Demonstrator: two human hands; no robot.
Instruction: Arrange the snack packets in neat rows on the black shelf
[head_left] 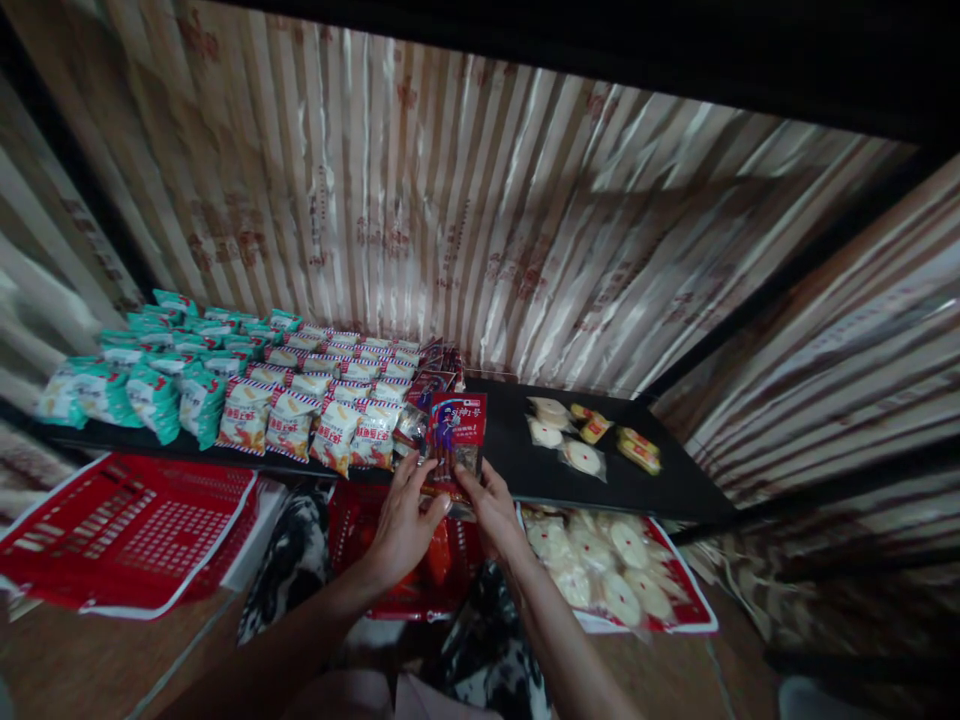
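Note:
Both my hands hold a red and purple snack packet (457,428) upright at the front edge of the black shelf (517,450). My left hand (409,515) grips its lower left side, thumb over the front. On its lower right side, my right hand (491,505) is closed with the thumb on the front. Behind it, more dark red packets (435,375) stand in a row on the shelf. Immediately left of them are rows of white bags with striped tops (375,430).
Teal snack bags (154,395) fill the shelf's left end. Round white packaged pieces (551,425) and yellow packets (637,450) lie on the right. Below are a red basket (120,530), another between my knees (352,520), and one of round white packs (626,545). Dark posts frame the shelf.

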